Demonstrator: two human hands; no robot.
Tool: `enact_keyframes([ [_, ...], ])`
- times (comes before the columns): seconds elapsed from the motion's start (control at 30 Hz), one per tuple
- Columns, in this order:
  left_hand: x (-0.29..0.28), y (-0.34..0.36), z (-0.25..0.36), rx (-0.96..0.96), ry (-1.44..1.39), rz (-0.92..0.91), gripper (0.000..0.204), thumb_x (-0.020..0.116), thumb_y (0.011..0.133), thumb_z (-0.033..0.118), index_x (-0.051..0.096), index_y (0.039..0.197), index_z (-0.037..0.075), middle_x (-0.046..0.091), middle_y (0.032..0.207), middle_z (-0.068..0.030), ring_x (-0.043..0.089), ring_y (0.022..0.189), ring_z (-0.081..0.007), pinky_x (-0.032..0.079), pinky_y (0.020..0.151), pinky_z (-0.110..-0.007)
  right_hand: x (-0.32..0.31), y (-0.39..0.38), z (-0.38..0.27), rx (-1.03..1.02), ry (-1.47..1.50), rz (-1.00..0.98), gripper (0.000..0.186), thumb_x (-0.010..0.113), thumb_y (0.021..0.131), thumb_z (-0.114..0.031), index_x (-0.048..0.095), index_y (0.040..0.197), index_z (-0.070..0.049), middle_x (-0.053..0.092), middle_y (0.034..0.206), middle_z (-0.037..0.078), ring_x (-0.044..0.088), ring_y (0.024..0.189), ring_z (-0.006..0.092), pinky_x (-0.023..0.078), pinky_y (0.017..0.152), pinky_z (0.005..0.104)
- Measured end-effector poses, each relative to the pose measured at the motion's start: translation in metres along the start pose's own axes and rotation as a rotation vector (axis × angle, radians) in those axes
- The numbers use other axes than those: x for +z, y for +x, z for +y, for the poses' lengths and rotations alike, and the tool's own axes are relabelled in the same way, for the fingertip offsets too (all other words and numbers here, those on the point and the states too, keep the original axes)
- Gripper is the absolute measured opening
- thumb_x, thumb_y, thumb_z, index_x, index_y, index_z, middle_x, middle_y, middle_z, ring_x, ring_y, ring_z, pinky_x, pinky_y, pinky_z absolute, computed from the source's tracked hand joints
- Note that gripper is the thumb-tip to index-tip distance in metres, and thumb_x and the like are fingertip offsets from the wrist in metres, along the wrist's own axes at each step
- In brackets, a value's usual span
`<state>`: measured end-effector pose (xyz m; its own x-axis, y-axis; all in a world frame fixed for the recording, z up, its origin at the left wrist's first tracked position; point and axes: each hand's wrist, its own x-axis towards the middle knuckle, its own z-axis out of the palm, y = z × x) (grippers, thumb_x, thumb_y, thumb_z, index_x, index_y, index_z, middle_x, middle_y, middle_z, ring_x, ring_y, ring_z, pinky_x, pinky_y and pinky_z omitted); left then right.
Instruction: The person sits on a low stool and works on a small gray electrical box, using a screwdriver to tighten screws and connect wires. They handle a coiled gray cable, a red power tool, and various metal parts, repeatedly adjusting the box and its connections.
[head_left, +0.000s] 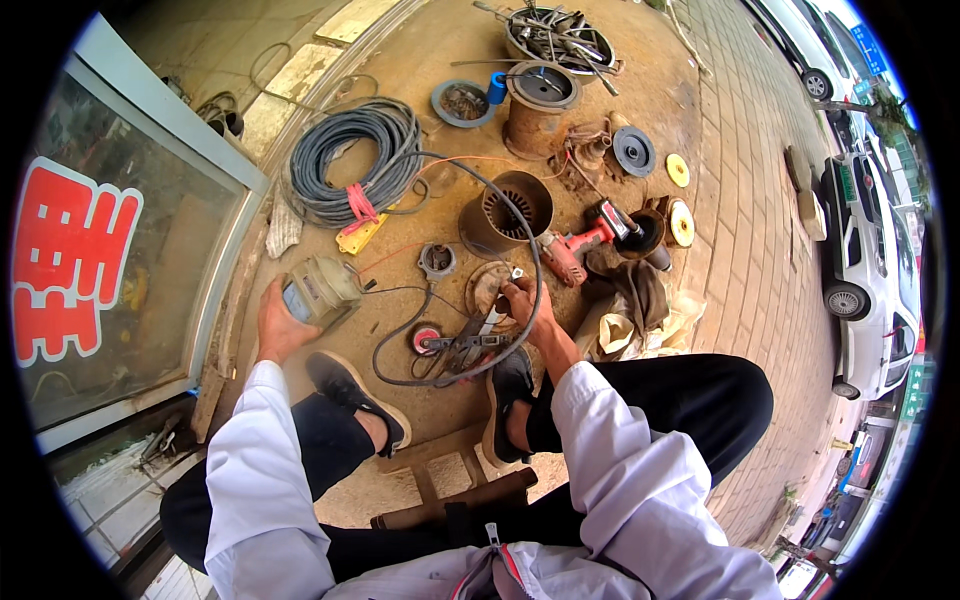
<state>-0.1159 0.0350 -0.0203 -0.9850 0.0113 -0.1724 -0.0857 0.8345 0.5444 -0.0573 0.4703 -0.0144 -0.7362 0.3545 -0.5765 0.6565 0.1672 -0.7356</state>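
Note:
My left hand point(284, 322) is closed on the side of a dusty beige box-shaped device point(330, 285) that rests on the ground. A bluish pane shows on the device's near side, and a dark lead runs from its far side. My right hand point(530, 308) is closed round a silver metal tool point(493, 318), possibly a wrench; the fingers hide part of it. That hand is over the near edge of a rusty round plate point(488, 288). Just below lies a dark power tool point(468, 345) with a pinkish-red disc point(425, 338), between my shoes.
A coiled grey cable point(340, 165) lies at the left, near a glass door point(150, 220). Rusty motor housings point(505, 215), a red cordless impact wrench point(585, 245) and cloth sacks point(640, 325) stand ahead and right. A basin of metal tools point(560, 40) is at the back.

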Motion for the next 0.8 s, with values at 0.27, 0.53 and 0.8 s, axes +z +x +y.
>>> enact_keyframes([
  [0.27, 0.007, 0.004, -0.001, 0.075, 0.095, -0.031, 0.114, 0.092, 0.046, 0.018, 0.039, 0.146, 0.000, 0.051, 0.140, -0.0228, 0.048, 0.133, -0.0393, 0.039, 0.114, -0.044, -0.006, 0.017, 0.025, -0.055, 0.232, 0.037, 0.032, 0.062, 0.096, -0.025, 0.069, 0.088, 0.005, 0.070, 0.072, 0.012, 0.066, 0.065, 0.0185, 0.052, 0.062, 0.0345],
  [0.53, -0.002, 0.001, -0.005, 0.063, 0.100, -0.082, 0.117, 0.094, 0.046, 0.020, 0.038, 0.147, 0.001, 0.050, 0.143, -0.0229, 0.046, 0.135, -0.0399, 0.037, 0.115, -0.045, -0.021, 0.016, -0.007, -0.227, 0.480, 0.112, 0.022, 0.071, 0.094, -0.019, 0.068, 0.082, -0.001, 0.060, 0.064, 0.002, 0.052, 0.053, 0.0085, 0.039, 0.048, 0.0247],
  [0.8, -0.005, 0.000, -0.028, -0.062, -0.073, -0.068, 0.121, 0.095, 0.047, 0.022, 0.035, 0.151, 0.000, 0.049, 0.145, -0.0233, 0.046, 0.137, -0.0378, 0.038, 0.116, -0.042, -0.051, 0.024, -0.028, -0.043, 0.342, 0.134, 0.009, 0.067, 0.091, -0.004, 0.068, 0.083, 0.001, 0.058, 0.064, 0.001, 0.048, 0.044, 0.0098, 0.035, 0.037, 0.0265],
])
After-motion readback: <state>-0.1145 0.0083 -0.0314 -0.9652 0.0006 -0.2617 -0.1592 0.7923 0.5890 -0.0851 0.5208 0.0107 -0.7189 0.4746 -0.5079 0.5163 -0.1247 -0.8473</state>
